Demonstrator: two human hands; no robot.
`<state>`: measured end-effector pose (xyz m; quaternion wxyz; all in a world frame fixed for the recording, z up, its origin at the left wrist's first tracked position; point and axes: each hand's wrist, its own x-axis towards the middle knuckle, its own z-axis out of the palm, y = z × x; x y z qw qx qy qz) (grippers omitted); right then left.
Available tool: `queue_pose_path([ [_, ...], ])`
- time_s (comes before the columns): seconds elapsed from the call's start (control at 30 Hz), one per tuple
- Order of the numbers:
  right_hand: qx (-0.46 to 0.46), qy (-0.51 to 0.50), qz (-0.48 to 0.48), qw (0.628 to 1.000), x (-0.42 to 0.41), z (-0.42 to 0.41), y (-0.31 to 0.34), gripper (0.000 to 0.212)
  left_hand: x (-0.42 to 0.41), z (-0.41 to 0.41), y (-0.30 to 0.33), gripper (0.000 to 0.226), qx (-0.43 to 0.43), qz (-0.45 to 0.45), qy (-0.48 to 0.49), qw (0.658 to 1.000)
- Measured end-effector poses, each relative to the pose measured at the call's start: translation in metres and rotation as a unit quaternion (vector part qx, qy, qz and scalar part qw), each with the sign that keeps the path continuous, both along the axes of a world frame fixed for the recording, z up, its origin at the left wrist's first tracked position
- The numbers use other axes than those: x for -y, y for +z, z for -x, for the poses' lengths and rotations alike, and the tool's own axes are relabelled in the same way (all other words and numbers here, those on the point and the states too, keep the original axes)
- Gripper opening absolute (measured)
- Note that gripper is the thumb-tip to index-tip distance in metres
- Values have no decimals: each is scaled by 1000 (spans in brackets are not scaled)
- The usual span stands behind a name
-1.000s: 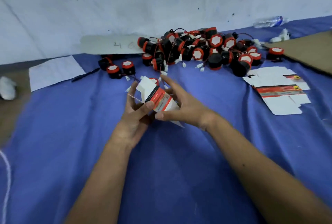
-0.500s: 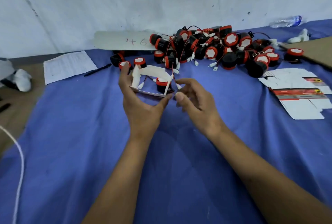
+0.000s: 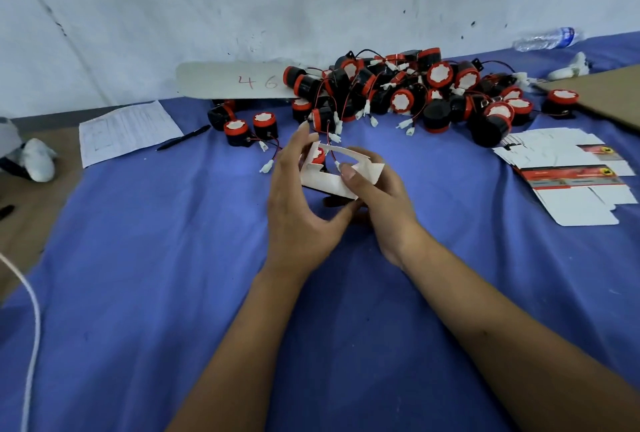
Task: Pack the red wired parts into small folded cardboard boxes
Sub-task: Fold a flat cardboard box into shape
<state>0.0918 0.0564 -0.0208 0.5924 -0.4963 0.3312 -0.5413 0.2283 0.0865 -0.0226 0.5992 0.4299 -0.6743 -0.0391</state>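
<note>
A small white cardboard box [image 3: 337, 178] with its top flaps open sits between my two hands above the blue cloth. A red-capped black wired part [image 3: 318, 157] shows inside it, with its red-black wire and white plug sticking up. My left hand [image 3: 298, 203] holds the box's left side, fingers up along the flap and thumb under it. My right hand [image 3: 377, 196] grips the right side, a fingertip pressing near the plug. A heap of red-and-black wired parts [image 3: 415, 92] lies behind.
Flat unfolded box blanks [image 3: 571, 175] are stacked at the right. Two loose parts [image 3: 249, 128] stand left of the heap, near a pen [image 3: 183, 142] and a printed sheet [image 3: 124, 132]. A brown cardboard sheet [image 3: 609, 92] and a plastic bottle [image 3: 547, 39] lie far right.
The box was turned from lying tilted with its printed side showing to open end up. My right hand came onto its right side, and the part's wire now stands between the flaps.
</note>
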Motion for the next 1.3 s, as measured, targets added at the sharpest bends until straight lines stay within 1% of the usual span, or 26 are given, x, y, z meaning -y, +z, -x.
queue_pose_path([
  [0.03,-3,-22,3,1000,1,1,0,42,0,0,0,88,-18,-9,-21,1000],
  [0.1,-40,-50,14,998,3,3,0,37,0,-2,1,66,-95,-44,-55,993],
  [0.17,-82,-50,30,995,4,2,-2,33,0,-5,4,52,-175,-95,-57,978],
  [0.2,-91,-36,39,994,4,2,-4,32,0,-7,5,47,-193,-122,-58,972],
  [0.27,-99,-6,53,994,4,1,-5,33,1,-12,4,39,-191,-169,-81,964],
  [0.33,-111,-10,60,992,3,0,-6,34,2,-14,3,32,-170,-190,-102,961],
  [0.43,-147,-73,84,983,4,3,-6,37,1,-10,3,39,-153,-189,-117,963],
  [0.53,-230,-124,137,956,3,6,-5,42,1,-7,3,41,-168,-192,-129,958],
  [0.6,-281,-133,162,937,1,6,-6,47,-1,-7,4,41,-202,-206,-139,947],
  [0.67,-318,-135,176,922,0,3,-6,52,-1,-7,5,34,-223,-220,-151,938],
  [0.77,-368,-143,191,899,-3,1,-8,63,-1,0,4,28,-184,-234,-130,946],
  [0.83,-381,-144,184,895,-2,2,-8,68,-1,7,3,28,-155,-226,-113,955],
  [0.9,-390,-139,196,889,0,3,-7,67,0,12,0,30,-128,-188,-80,971],
  [1.0,-384,-119,233,886,-3,-1,-6,65,2,15,-3,38,-145,-152,-47,977],
  [1.07,-361,-109,237,895,-6,-3,-6,62,3,13,-3,39,-150,-140,-49,978],
  [1.17,-330,-137,220,908,-7,-2,-3,57,4,12,-2,34,-127,-123,-63,982],
  [1.23,-347,-146,224,899,-9,-1,-1,56,4,11,-2,32,-118,-120,-63,984],
  [1.3,-374,-128,234,888,-11,-3,0,58,4,10,-4,31,-128,-129,-60,982],
])
